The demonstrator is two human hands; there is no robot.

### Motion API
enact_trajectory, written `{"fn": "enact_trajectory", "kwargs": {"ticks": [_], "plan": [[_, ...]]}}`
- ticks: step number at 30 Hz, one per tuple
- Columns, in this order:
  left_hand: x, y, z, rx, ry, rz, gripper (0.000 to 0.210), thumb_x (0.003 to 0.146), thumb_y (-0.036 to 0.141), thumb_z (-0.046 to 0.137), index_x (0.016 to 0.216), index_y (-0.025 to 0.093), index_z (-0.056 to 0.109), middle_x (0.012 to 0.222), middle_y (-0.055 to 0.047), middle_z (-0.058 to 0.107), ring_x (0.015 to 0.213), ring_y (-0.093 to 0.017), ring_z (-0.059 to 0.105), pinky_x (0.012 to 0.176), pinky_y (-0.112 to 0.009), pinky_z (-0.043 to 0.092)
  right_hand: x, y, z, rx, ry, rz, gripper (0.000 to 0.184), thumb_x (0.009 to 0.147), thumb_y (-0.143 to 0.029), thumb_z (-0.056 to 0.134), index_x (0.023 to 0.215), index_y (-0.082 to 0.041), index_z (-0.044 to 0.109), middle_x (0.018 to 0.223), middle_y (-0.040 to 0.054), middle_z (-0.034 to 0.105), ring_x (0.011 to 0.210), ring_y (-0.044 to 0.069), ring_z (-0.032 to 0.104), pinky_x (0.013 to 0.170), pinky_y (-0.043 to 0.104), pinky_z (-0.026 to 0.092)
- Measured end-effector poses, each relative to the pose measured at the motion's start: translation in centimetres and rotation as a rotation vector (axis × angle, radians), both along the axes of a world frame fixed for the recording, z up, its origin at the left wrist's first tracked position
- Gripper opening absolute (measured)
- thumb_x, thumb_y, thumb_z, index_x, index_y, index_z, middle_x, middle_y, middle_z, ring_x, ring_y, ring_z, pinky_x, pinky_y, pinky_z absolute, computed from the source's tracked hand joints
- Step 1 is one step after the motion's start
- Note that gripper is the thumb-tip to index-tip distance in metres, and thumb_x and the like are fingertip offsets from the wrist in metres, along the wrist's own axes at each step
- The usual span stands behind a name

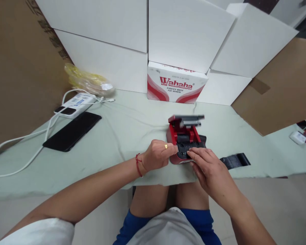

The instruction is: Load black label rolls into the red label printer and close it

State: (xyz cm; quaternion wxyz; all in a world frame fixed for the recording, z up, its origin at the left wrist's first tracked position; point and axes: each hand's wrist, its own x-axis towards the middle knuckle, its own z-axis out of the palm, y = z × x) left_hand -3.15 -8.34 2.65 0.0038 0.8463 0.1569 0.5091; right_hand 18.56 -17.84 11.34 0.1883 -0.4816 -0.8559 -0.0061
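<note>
A small red machine [169, 134], looking like a label printer, sits near the table's front edge. Its hinged lid [187, 118] is raised, baring a black roller [183, 138] and a black front section [185, 147]. My left hand [159, 154] is closed at the machine's left front corner, thumb and finger pinched together; a small greyish edge shows at the fingertips, too small to name. Over the right front edge, my right hand [209, 166] has its fingers on the black section and its thumb lower, against the front wall. Part of the front is hidden by the hands.
A black film strip [235, 161] lies right of my right hand. Leftward are a black phone [72, 131], a white power strip [78, 104] with cables, and a yellowish plastic bag [89, 80]. A Wahaha box [175, 83] and white cartons [188, 30] stand behind.
</note>
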Motion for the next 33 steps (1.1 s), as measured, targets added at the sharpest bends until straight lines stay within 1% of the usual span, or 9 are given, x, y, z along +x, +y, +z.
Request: {"fn": "enact_trajectory", "kwargs": {"ticks": [6,9,12,15,18,21,26,29,33], "plan": [[-0.1,-0.4,-0.5,0.076,0.054,0.072,0.02,0.094,0.007,0.042,0.087,0.018,0.056,0.08,-0.003,0.073,0.058,-0.01,0.064,0.06,-0.021,0.054,0.0,3.9,2.3,-0.176,-0.049,-0.117,0.034,0.107,-0.027,0.042,0.123,-0.02,0.071,0.124,0.0077,0.074,0.103,0.021,0.071,0.089,0.034,0.056],[-0.2,-0.8,-0.4,0.167,0.078,0.112,0.024,0.093,0.007,0.04,0.076,0.018,0.053,0.096,-0.009,0.077,0.054,-0.01,0.06,0.051,-0.022,0.049,-1.1,8.1,3.2,-0.291,-0.299,-0.228,0.036,0.104,-0.025,0.042,0.126,-0.023,0.07,0.124,0.0077,0.074,0.102,0.023,0.071,0.083,0.034,0.052],[-0.3,-0.9,-0.3,0.216,0.066,0.117,0.024,0.093,0.008,0.04,0.074,0.018,0.054,0.102,-0.01,0.079,0.053,-0.009,0.058,0.048,-0.023,0.046,-2.6,11.8,2.9,-0.413,-0.511,-0.237,0.035,0.095,-0.022,0.053,0.124,-0.025,0.072,0.118,0.0096,0.076,0.101,0.028,0.071,0.076,0.034,0.048],[-0.3,-0.8,-0.2,0.229,0.052,0.122,0.025,0.091,0.007,0.041,0.073,0.018,0.054,0.101,-0.01,0.079,0.054,-0.009,0.059,0.049,-0.023,0.047,-3.7,13.6,2.1,-0.483,-0.562,-0.207,0.033,0.088,-0.021,0.063,0.119,-0.023,0.075,0.112,0.0126,0.078,0.1,0.029,0.071,0.077,0.034,0.047],[-0.3,-0.7,-0.1,0.208,0.052,0.128,0.024,0.089,0.005,0.042,0.071,0.018,0.052,0.1,-0.01,0.08,0.051,-0.009,0.058,0.047,-0.023,0.045,-3.7,13.2,2.5,-0.493,-0.561,-0.214,0.031,0.088,-0.022,0.063,0.117,-0.02,0.074,0.113,0.0148,0.077,0.101,0.03,0.07,0.078,0.034,0.047],[-0.3,-0.6,-0.2,0.183,0.029,0.114,0.023,0.086,0.003,0.043,0.072,0.018,0.052,0.101,-0.009,0.08,0.052,-0.009,0.06,0.048,-0.023,0.046,-1.9,10.8,5.0,-0.444,-0.478,-0.233,0.033,0.095,-0.028,0.056,0.125,-0.02,0.068,0.115,0.012,0.076,0.099,0.026,0.07,0.078,0.032,0.047],[-0.4,-0.5,-0.4,0.152,0.017,0.084,0.021,0.085,0.001,0.044,0.075,0.017,0.053,0.102,-0.01,0.08,0.059,-0.01,0.066,0.052,-0.023,0.051,6.3,7.5,9.7,-0.469,-0.206,-0.269,0.044,0.099,-0.048,0.053,0.132,-0.023,0.065,0.093,0.0046,0.076,0.075,0.018,0.066,0.072,0.03,0.048],[-0.5,-0.4,-0.7,0.136,0.019,0.06,0.021,0.085,0.001,0.044,0.076,0.017,0.054,0.106,-0.01,0.08,0.065,-0.011,0.07,0.056,-0.023,0.054,11.6,8.5,8.5,-0.622,-0.315,-0.413,0.036,0.093,-0.038,0.06,0.124,-0.022,0.071,0.104,0.0072,0.078,0.086,0.021,0.069,0.076,0.031,0.05],[-0.7,-0.3,-1.1,0.08,0.019,0.033,0.02,0.086,0.003,0.046,0.082,0.016,0.06,0.112,-0.011,0.079,0.069,-0.012,0.072,0.06,-0.023,0.057,14.6,11.0,3.2,-0.659,-0.34,-0.528,0.025,0.079,-0.019,0.069,0.102,-0.021,0.079,0.102,0.008,0.08,0.09,0.024,0.072,0.08,0.032,0.052]]}}
